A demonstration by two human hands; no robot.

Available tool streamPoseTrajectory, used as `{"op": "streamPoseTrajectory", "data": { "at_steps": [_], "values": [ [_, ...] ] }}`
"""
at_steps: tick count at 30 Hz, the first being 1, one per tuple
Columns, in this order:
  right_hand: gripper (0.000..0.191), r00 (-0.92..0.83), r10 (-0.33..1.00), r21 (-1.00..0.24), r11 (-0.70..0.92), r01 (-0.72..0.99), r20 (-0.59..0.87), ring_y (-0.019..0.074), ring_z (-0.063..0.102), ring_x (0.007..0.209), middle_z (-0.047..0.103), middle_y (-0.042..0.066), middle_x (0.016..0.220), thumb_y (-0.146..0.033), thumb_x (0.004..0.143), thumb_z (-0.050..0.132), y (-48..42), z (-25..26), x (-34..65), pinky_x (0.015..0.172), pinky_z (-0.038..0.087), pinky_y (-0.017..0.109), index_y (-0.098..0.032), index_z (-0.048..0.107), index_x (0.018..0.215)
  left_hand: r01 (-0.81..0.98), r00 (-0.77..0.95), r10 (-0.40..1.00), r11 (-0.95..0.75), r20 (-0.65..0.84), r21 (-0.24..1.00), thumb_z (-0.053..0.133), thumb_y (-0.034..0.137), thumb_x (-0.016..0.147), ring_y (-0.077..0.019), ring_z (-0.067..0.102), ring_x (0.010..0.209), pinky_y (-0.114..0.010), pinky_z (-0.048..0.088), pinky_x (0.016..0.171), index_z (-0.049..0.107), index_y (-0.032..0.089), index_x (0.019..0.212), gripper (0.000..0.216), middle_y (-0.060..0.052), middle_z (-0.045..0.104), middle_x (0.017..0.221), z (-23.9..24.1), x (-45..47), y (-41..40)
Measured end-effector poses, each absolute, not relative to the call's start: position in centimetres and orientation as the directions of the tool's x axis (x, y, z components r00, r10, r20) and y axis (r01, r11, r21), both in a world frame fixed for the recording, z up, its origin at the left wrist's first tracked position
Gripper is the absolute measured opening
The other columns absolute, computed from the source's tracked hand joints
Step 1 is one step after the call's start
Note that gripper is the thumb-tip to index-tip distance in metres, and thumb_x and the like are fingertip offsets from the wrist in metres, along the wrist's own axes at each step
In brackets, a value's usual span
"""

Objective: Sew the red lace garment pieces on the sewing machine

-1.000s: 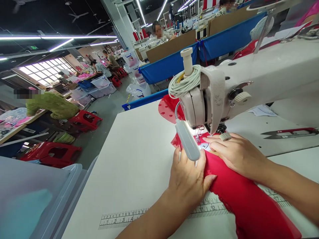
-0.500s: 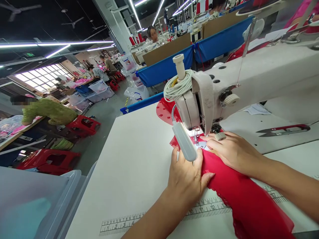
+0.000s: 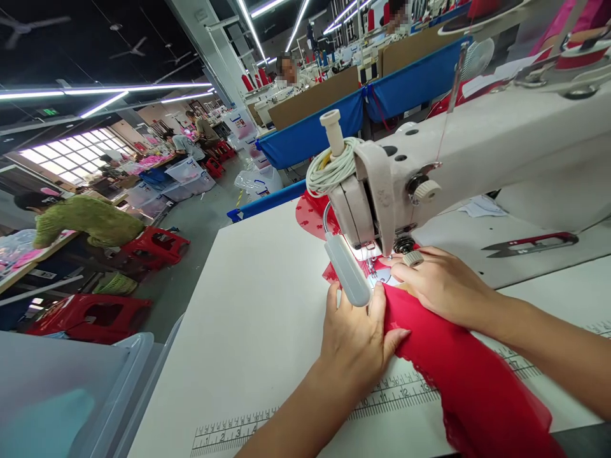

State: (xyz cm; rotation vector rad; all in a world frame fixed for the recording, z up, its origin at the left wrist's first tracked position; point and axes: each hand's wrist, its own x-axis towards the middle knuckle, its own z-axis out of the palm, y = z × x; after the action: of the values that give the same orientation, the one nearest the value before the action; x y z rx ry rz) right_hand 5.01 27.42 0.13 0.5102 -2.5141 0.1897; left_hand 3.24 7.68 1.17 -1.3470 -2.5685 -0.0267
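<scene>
We cannot see the needle: the lamp [image 3: 347, 272] and the sewing machine [image 3: 477, 159] head cover it. Our left hand [image 3: 356, 340] hides the near edge of the red fabric [image 3: 458, 375], which runs off the bottom edge. The machine's right end is cut off. The ruler [image 3: 229, 432] digits are partly too small to read.

Printed ruler [image 3: 296, 413] along the near edge of the white table [image 3: 248, 305]: numerals 1, 2, 3, 4 legible at its left end, 10 to 12 further right beside the red cloth [image 3: 458, 375]. Green ceiling sign [image 3: 48, 112]: lettering too small to read.
</scene>
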Motion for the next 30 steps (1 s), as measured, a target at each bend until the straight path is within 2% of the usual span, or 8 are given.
{"op": "streamPoseTrajectory", "data": {
  "at_steps": [6, 11, 15, 19, 21, 23, 26, 30],
  "values": [
    [0.027, -0.789, -0.310, -0.064, 0.914, -0.402, 0.531, 0.0195, 0.060, 0.073, 0.065, 0.004, 0.071, -0.004, 0.082, 0.039, 27.7, 0.1, 5.0, 0.063, 0.042, 0.030, -0.021, 0.056, 0.070, 0.821, -0.538, 0.799, 0.568, 0.268, -0.045, 0.045, 0.056, 0.093, -0.0358, 0.057, 0.103, -0.055, 0.043, 0.092, 0.054, 0.008, 0.130, 0.061, -0.020, 0.065, 0.114, 1.0, 2.7, 7.4],
    [0.029, -0.786, -0.335, -0.128, 0.879, -0.459, 0.520, 0.0215, 0.065, 0.084, 0.071, 0.006, 0.083, -0.005, 0.085, 0.037, 28.3, -0.5, 5.0, 0.072, 0.050, 0.033, -0.021, 0.061, 0.086, 0.803, -0.586, 0.711, 0.574, 0.388, 0.162, 0.047, 0.033, 0.094, -0.0313, 0.055, 0.114, -0.047, 0.045, 0.096, 0.058, 0.013, 0.123, 0.037, -0.016, 0.060, 0.127, 1.6, -0.7, 6.7],
    [0.029, -0.704, -0.375, -0.081, 0.849, -0.522, 0.604, 0.0219, 0.068, 0.083, 0.073, 0.009, 0.094, -0.005, 0.085, 0.038, 28.7, -0.9, 5.1, 0.074, 0.053, 0.036, -0.019, 0.061, 0.097, 0.707, -0.707, 0.696, 0.689, 0.130, 0.160, 0.058, 0.034, 0.091, -0.0310, 0.052, 0.122, -0.045, 0.043, 0.102, 0.058, 0.013, 0.124, 0.040, -0.016, 0.058, 0.130, 3.0, 0.0, 6.6],
    [0.027, -0.648, -0.401, -0.077, 0.812, -0.579, 0.647, 0.0197, 0.069, 0.087, 0.073, 0.008, 0.105, -0.005, 0.086, 0.037, 28.6, -0.5, 5.4, 0.072, 0.054, 0.032, -0.021, 0.058, 0.091, 0.461, -0.856, 0.470, 0.883, -0.216, 0.093, 0.068, 0.037, 0.084, -0.0339, 0.065, 0.090, -0.043, 0.051, 0.077, 0.069, 0.008, 0.094, 0.031, -0.020, 0.068, 0.094, 5.2, 3.6, 6.8],
    [0.026, -0.648, -0.397, -0.102, 0.799, -0.593, 0.650, 0.0189, 0.070, 0.085, 0.073, 0.006, 0.109, -0.007, 0.088, 0.037, 28.5, -0.3, 5.6, 0.069, 0.053, 0.032, -0.022, 0.059, 0.092, 0.348, -0.864, 0.423, 0.893, -0.273, 0.284, 0.067, 0.033, 0.084, -0.0332, 0.066, 0.083, -0.043, 0.049, 0.076, 0.067, 0.012, 0.077, 0.022, -0.015, 0.068, 0.079, 6.4, 3.7, 6.2],
    [0.027, -0.663, -0.384, -0.142, 0.790, -0.596, 0.643, 0.0195, 0.070, 0.086, 0.073, 0.005, 0.108, -0.010, 0.090, 0.037, 28.4, -0.4, 5.8, 0.069, 0.054, 0.033, -0.023, 0.060, 0.092, 0.196, -0.921, 0.335, 0.840, -0.200, 0.506, 0.062, 0.030, 0.085, -0.0341, 0.065, 0.093, -0.046, 0.046, 0.085, 0.063, 0.016, 0.070, 0.020, -0.012, 0.067, 0.078, 7.0, 2.1, 4.9],
    [0.029, -0.689, -0.384, -0.187, 0.777, -0.601, 0.615, 0.0213, 0.069, 0.093, 0.073, 0.005, 0.107, -0.010, 0.090, 0.036, 28.5, -1.1, 5.8, 0.075, 0.055, 0.037, -0.024, 0.061, 0.092, 0.067, -0.978, 0.181, 0.751, -0.107, 0.657, 0.056, 0.027, 0.087, -0.0372, 0.053, 0.118, -0.048, 0.038, 0.097, 0.058, 0.018, 0.072, 0.018, -0.014, 0.066, 0.091, 6.5, -1.7, 3.0],
    [0.028, -0.716, -0.367, -0.236, 0.771, -0.591, 0.595, 0.0231, 0.068, 0.097, 0.072, 0.006, 0.105, -0.012, 0.091, 0.037, 28.6, -1.8, 5.8, 0.079, 0.057, 0.040, -0.024, 0.062, 0.091, -0.020, -0.997, 0.055, 0.467, -0.052, 0.884, 0.073, 0.015, 0.068, -0.0390, 0.037, 0.132, -0.046, 0.026, 0.108, 0.049, 0.021, 0.063, 0.026, -0.012, 0.062, 0.100, 3.8, -4.4, 2.9]
  ]
}}
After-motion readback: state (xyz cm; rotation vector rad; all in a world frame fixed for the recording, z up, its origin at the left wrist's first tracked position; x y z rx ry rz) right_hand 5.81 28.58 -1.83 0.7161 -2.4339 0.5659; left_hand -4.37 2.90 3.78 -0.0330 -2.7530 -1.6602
